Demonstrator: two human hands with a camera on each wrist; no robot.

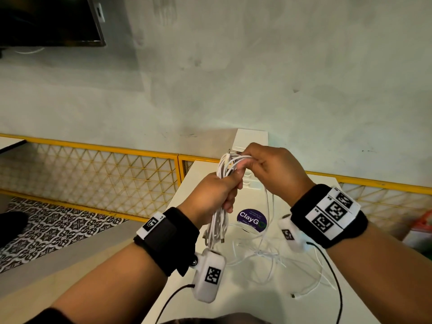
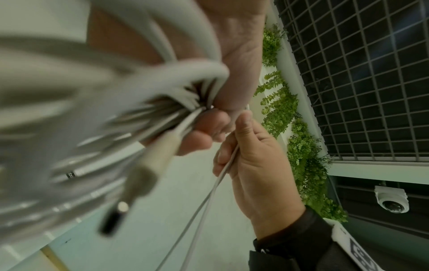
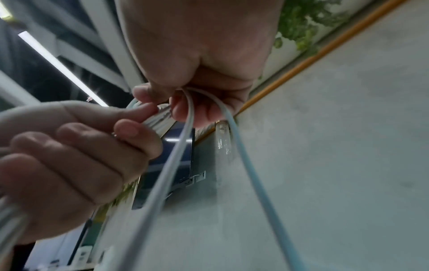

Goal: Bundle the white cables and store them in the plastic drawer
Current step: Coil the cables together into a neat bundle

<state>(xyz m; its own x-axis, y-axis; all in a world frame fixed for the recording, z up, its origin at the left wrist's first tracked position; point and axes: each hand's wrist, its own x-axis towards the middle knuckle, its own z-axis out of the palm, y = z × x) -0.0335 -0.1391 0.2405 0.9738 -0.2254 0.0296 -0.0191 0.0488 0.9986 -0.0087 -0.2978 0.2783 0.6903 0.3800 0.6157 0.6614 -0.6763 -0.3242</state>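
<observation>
My left hand (image 1: pixel 218 191) grips a bundle of looped white cables (image 1: pixel 219 220) above the table; its loops and plug ends hang below the fist. In the left wrist view the bundle (image 2: pixel 92 128) fills the left side, blurred. My right hand (image 1: pixel 264 167) pinches the top of the bundle and holds a thin white cable (image 3: pixel 183 139) that runs in two strands down to the table. More loose white cable (image 1: pixel 268 256) lies tangled on the white table (image 1: pixel 233 300). The white plastic drawer unit (image 1: pixel 251 141) stands behind my hands, mostly hidden.
A round purple sticker (image 1: pixel 251 222) lies on the table under the hands. A yellow lattice railing (image 1: pixel 93 169) runs along the grey wall. A dark screen (image 1: pixel 46 19) hangs at top left. Patterned floor (image 1: pixel 46 228) lies left of the table.
</observation>
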